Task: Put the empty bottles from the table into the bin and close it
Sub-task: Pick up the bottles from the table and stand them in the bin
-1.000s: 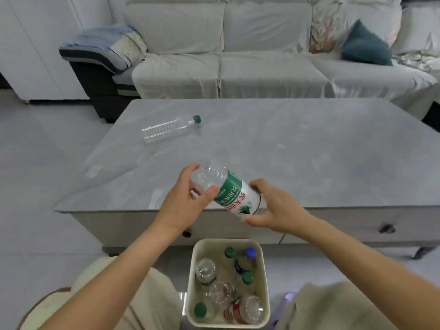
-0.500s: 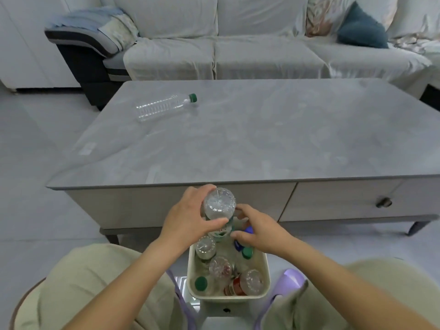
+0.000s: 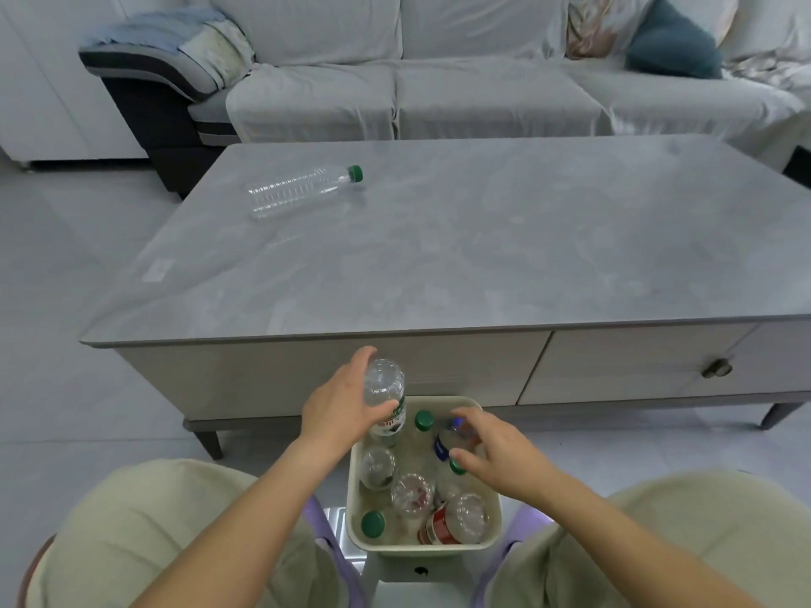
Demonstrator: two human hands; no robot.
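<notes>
- Over the bin [image 3: 491, 544], between our knees, our left hand [image 3: 340, 410] had brought the labelled bottle [image 3: 385, 399] down from above the worktop [image 3: 439, 265]; half a second earlier it hung just over the rim, and now its neck end sat inside the far left corner.
- Our left fingers [image 3: 384, 408] were clamped round the bottle's middle, its clear base pointing up at us.
- Our right hand [image 3: 496, 454] had let go of that bottle and hovered over the blue-capped bottle [image 3: 450, 436], fingers spread apart and holding nothing that we could see.
- That left, by our reckoning, one release to finish this bottle.
- It looked clear, thin-walled and empty, with a green and white label.
- One more clear bottle [image 3: 298, 190] with a green cap lay on its side at the worktop's far left, well apart from us.
- The bin looked nearly full; we saw no lid.
</notes>
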